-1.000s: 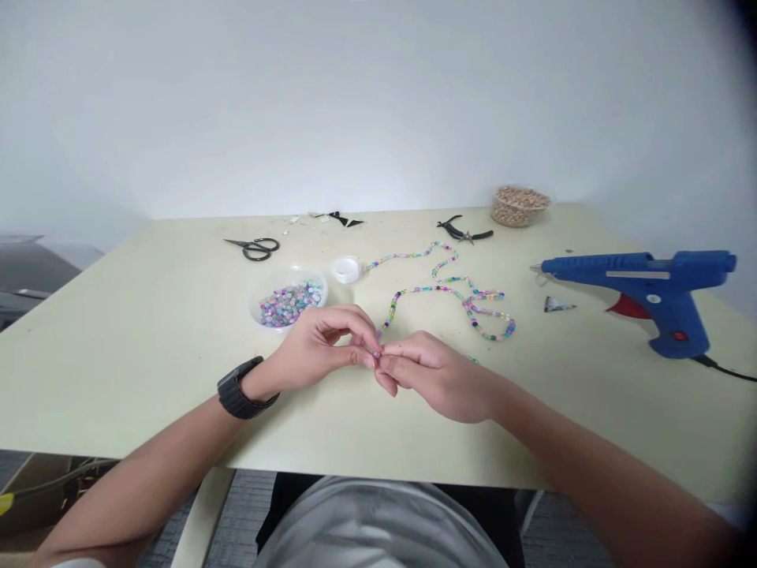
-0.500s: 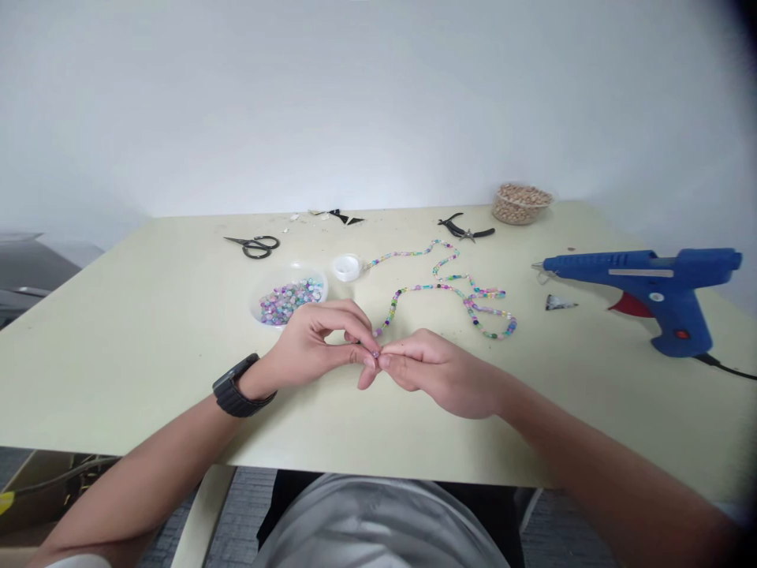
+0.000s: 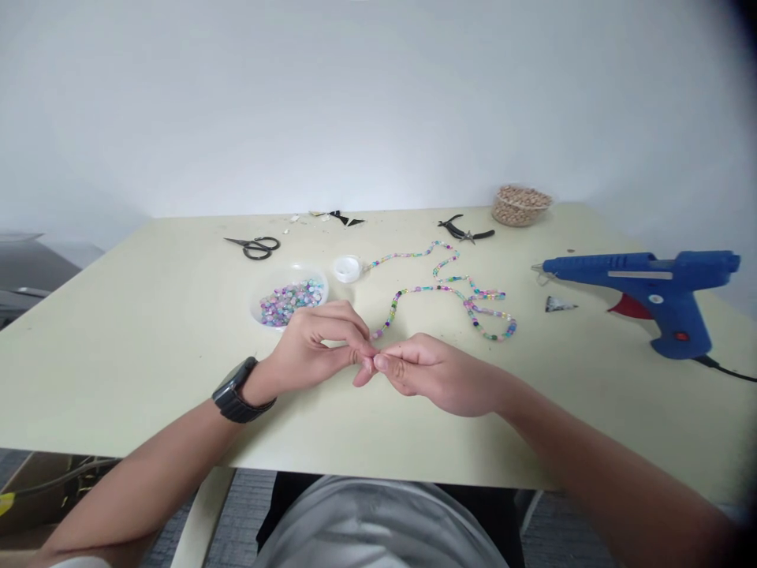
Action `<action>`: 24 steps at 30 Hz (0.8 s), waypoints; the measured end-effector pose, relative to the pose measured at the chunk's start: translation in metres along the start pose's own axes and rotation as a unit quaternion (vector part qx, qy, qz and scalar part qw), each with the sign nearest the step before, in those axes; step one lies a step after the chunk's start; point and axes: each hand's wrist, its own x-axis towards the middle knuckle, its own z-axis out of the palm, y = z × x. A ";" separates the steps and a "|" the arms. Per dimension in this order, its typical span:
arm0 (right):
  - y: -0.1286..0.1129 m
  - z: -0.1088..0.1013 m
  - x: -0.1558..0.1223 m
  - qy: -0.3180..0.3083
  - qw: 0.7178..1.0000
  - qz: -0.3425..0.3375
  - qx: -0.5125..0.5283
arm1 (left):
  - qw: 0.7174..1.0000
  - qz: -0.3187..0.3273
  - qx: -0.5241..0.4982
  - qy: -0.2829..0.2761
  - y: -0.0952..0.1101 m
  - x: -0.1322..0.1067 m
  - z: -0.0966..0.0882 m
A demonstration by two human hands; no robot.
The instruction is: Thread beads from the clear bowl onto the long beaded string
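Observation:
My left hand (image 3: 322, 347), with a black watch on its wrist, is closed in a pinch around a small bead that the fingers now hide. Its fingertips meet those of my right hand (image 3: 443, 375), also pinched shut; what the right fingers hold is covered. A long strand of multicoloured beads (image 3: 417, 289) curves over the table, and its near end runs down behind my left fingertips. Just beyond my left hand stands a clear bowl (image 3: 255, 304) of loose purple, blue and clear beads (image 3: 289, 302).
A small white round container (image 3: 347, 268) sits at the strand's far end. Black scissors (image 3: 254, 246) lie at left, pliers (image 3: 464, 231) at the back. A tub of tan pieces (image 3: 521, 207) stands behind a corded blue glue gun (image 3: 644, 272). Near its nozzle rests a small patterned cone (image 3: 559, 304).
The small bead that showed between the fingertips is now covered. My right thumb has shifted slightly left against the left fingers, and the strand's near end moved a little.

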 end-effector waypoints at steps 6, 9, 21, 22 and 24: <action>0.006 -0.001 0.003 0.007 1.000 0.013 -0.008 | 0.995 0.058 0.081 0.008 0.000 -0.002 0.003; 0.010 -0.002 0.003 0.006 1.000 0.017 -0.010 | 0.991 0.080 0.111 0.002 -0.001 -0.002 0.003; 0.007 -0.002 0.006 -0.008 0.999 -0.009 -0.029 | 0.999 -0.005 0.042 -0.001 0.006 0.000 0.006; 0.006 -0.002 0.006 -0.008 0.999 -0.012 -0.040 | 0.999 -0.012 0.034 0.005 0.007 0.000 0.006; 0.004 -0.003 0.005 -0.003 0.997 -0.028 -0.069 | 0.999 -0.022 0.021 0.019 0.006 0.000 0.006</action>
